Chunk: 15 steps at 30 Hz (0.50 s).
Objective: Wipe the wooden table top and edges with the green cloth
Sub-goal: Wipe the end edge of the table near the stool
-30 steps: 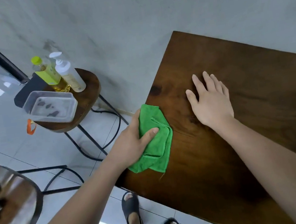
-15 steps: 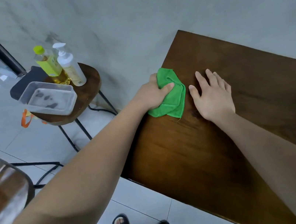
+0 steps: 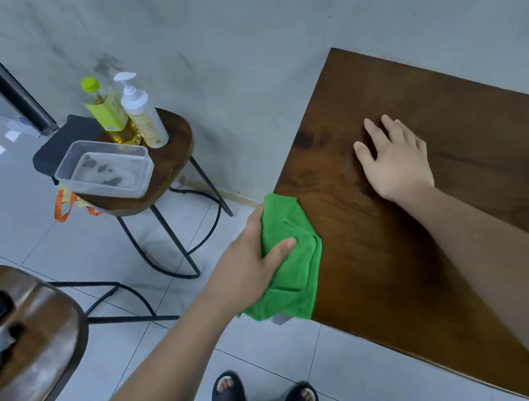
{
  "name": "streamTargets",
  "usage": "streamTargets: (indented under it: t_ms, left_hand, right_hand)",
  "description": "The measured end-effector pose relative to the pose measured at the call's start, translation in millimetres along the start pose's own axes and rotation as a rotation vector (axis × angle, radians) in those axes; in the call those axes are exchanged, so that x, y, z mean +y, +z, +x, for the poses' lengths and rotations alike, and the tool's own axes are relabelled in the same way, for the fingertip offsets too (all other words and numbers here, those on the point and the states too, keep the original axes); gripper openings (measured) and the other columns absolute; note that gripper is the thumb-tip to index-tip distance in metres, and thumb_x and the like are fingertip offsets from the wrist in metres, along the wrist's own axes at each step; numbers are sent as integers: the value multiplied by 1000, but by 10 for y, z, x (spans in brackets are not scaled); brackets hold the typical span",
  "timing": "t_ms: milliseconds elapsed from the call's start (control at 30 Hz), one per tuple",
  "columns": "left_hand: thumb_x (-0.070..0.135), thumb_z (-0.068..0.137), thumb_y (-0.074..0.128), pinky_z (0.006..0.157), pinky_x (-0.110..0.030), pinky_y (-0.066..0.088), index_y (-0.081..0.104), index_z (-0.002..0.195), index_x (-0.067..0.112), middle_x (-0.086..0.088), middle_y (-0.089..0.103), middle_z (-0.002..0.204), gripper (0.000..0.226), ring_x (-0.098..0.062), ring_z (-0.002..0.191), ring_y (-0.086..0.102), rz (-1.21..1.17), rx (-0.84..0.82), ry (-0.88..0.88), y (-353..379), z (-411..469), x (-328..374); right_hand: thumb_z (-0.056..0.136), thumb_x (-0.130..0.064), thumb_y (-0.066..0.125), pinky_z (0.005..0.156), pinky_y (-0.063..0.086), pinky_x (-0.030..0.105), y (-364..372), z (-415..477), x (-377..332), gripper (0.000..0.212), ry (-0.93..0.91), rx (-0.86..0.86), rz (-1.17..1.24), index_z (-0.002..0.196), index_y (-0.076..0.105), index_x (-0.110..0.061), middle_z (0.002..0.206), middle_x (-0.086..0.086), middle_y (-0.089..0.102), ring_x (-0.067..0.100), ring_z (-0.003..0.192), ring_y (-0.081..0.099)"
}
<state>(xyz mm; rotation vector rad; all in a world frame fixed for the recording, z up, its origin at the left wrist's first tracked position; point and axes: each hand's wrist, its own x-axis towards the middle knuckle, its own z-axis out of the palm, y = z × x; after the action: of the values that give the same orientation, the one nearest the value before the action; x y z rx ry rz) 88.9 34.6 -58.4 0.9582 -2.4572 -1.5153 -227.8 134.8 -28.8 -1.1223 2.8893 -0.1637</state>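
The green cloth [image 3: 295, 261] is clamped by the left hand [image 3: 249, 268] over the worktop [image 3: 405, 264] edge at 9 o'clock; the right hand [image 3: 395, 158] is laid flat, fingers [image 3: 375, 129] apart.

left hand [image 3: 249, 268] gripping, right hand [image 3: 395, 158] flat.

A stool [image 3: 175, 152] bears 2 bottles [image 3: 107, 112] and a plastic tub [image 3: 102, 170].

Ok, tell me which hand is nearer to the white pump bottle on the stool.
Left. The left hand grips the green cloth at the table's left edge, on the side facing the white pump bottle. The right hand lies flat on the tabletop, farther from it.
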Motion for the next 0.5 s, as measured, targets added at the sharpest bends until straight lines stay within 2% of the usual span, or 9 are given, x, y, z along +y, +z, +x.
streamTargets:
  t_ms: [67, 167, 333, 500]
  left_hand:
    - [75, 102, 56, 91, -28, 49, 15, 165, 58, 23, 64, 129, 77, -9, 113, 66, -16, 3, -18, 1, -173, -57]
    - [75, 101, 54, 90, -27, 47, 18, 167, 52, 22, 63, 126, 79, -7, 108, 62, -17, -19, -28, -16, -149, -51]
    - [72, 103, 55, 93, -27, 48, 22, 170, 40, 15, 65, 135, 82, -17, 125, 68, -17, -67, -31, -42, 322, 107]
    - [66, 106, 56, 112, -41, 51, 25, 172, 28, -4, 65, 152, 82, -28, 136, 64, 6, -65, -20, -15, 1110, 382]
  right_hand:
    - [111, -71, 13, 135, 11, 55, -7, -15, -15, 75, 0, -7, 1, 175, 22, -34, 184, 6, 17, 29, 170, 11]
    - [111, -71, 12, 136, 10, 54, -24, -29, -36, 75, 1, -18, 2, 176, 19, -33, 184, 6, 15, 29, 171, 9]
    - [110, -71, 10, 137, 10, 54, -24, -13, -25, 76, -3, -26, -15, 176, 17, -33, 185, 6, 13, 30, 171, 9]
    - [101, -76, -2, 138, 12, 53, -14, 1, -24, 90, -10, -6, -8, 176, 19, -32, 185, 7, 14, 31, 171, 10]
